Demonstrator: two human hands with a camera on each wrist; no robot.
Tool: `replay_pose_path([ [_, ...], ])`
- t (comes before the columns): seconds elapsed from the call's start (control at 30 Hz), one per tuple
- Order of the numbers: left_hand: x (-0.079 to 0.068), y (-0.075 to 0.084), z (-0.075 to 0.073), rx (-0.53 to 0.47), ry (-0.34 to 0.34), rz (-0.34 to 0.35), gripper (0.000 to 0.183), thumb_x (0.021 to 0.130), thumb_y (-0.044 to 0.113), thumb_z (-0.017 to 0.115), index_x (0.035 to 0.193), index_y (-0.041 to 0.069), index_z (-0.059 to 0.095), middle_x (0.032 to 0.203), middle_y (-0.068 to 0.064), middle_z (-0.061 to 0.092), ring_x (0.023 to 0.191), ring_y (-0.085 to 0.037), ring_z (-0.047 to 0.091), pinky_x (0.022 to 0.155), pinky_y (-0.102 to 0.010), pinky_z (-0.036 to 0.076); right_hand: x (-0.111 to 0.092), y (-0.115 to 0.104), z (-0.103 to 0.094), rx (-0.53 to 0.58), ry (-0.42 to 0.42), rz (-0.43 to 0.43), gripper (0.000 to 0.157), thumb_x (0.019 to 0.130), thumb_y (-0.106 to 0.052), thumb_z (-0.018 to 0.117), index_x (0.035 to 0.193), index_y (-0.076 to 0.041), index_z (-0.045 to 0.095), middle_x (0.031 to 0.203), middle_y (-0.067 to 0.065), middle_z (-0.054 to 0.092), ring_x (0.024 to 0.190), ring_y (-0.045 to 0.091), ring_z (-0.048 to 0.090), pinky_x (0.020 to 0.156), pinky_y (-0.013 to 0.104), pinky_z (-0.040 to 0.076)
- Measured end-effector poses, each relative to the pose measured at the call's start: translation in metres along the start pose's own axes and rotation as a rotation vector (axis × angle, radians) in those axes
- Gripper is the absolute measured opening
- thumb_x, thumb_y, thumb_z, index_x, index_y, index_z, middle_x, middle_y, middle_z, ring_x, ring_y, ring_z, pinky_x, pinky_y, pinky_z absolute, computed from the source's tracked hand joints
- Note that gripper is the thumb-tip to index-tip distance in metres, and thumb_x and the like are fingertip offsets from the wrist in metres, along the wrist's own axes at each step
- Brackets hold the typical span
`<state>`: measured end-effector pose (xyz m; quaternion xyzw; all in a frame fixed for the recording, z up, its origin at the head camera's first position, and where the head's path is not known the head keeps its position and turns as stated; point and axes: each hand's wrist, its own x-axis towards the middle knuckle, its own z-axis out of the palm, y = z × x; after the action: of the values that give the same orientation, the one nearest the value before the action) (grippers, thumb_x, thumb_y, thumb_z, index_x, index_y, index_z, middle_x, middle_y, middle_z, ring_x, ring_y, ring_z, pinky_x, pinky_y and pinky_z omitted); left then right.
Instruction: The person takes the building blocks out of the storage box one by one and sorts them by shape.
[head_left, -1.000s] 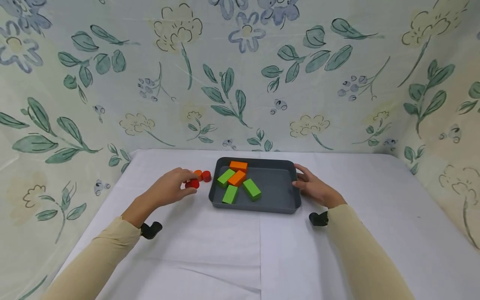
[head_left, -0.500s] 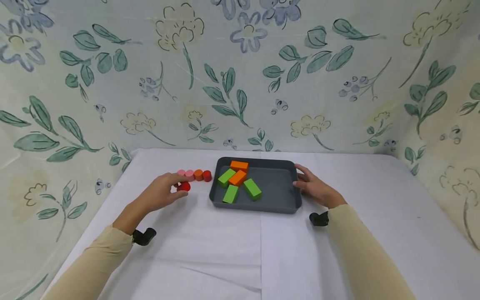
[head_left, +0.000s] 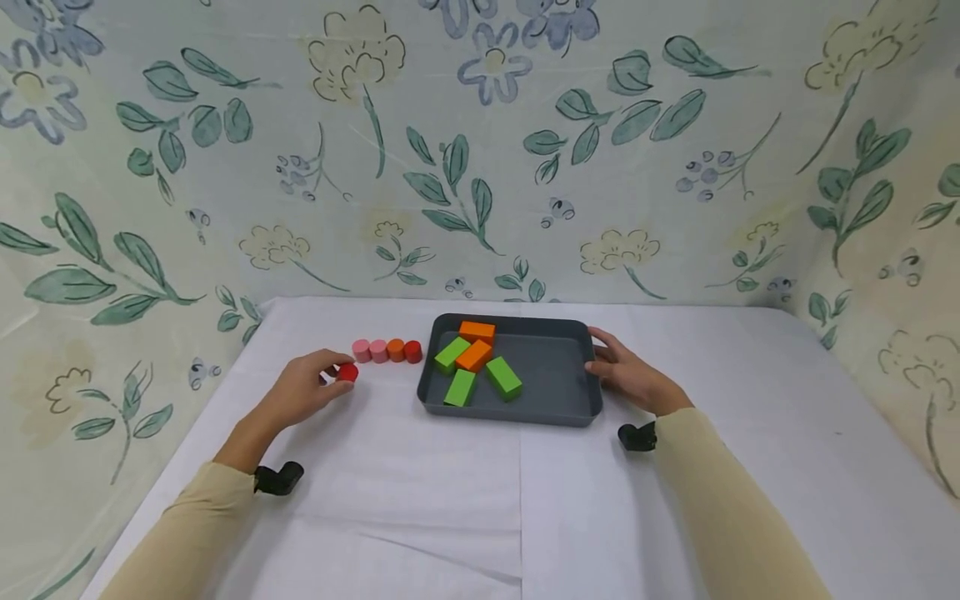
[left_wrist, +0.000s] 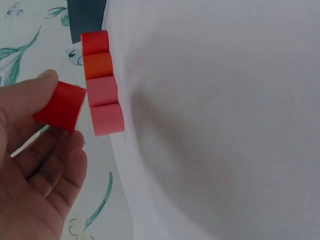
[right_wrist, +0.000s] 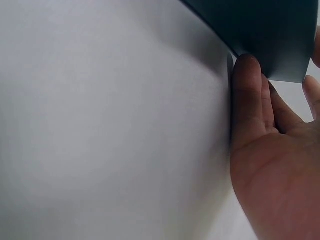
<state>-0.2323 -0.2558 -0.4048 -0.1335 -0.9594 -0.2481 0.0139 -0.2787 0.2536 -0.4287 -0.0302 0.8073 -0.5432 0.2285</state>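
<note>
In the head view, the left hand (head_left: 296, 392) pinches a red cylinder (head_left: 347, 372) between its thumb and fingers. Just past those fingertips a row stands on the white-clothed surface (head_left: 420, 500): two pink cylinders (head_left: 378, 351), an orange cylinder (head_left: 395, 350) and, farthest from the fingers, another red cylinder (head_left: 412, 352). Beyond the row lies a dark grey tray (head_left: 551, 367), with three green blocks (head_left: 504, 378) and two orange blocks (head_left: 474, 357) in the part nearer the left hand's fingers. At the opposite short side, the right hand (head_left: 630, 379) touches the tray. Behind both hands' fingers come black wrist cameras (head_left: 279, 478) and beige sleeves (head_left: 180, 542); ahead hangs a floral cloth (head_left: 525, 167)

In the left wrist view, the thumb presses one face of the held red cylinder, with fingers at its far side. The row is just beside the fingertips, its members touching, and a corner of the tray shows past its red end

In the right wrist view, the fingers are fairly straight and lie against the outside of the tray's wall, the surface alongside them
</note>
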Motion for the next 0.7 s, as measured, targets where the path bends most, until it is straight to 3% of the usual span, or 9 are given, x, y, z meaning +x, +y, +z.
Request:
replay_pose_path([
  [0.4, 0.001, -0.029, 0.0, -0.04, 0.027, -0.133, 0.047, 0.093, 0.02, 0.069, 0.135, 0.003, 0.058, 0.126, -0.021, 0.063, 0.11, -0.036, 0.059, 0.093, -0.049, 0.056, 0.0, 0.0, 0.002, -0.019, 0.01, 0.016, 0.082, 0.1, -0.012, 0.048, 0.16, -0.026, -0.006, 0.167, 0.021, -0.002, 0.153, 0.044, 0.012, 0.123, 0.06, 0.014],
  [0.7, 0.019, -0.04, -0.002, -0.066, 0.045, -0.235, 0.049, 0.096, 0.023, 0.063, 0.139, 0.002, 0.052, 0.135, -0.024, 0.056, 0.12, -0.041, 0.055, 0.1, -0.053, 0.051, 0.0, -0.001, 0.002, -0.015, 0.006, 0.019, 0.083, 0.101, -0.013, 0.048, 0.16, -0.027, -0.008, 0.168, 0.019, -0.002, 0.154, 0.044, 0.012, 0.123, 0.06, 0.015],
])
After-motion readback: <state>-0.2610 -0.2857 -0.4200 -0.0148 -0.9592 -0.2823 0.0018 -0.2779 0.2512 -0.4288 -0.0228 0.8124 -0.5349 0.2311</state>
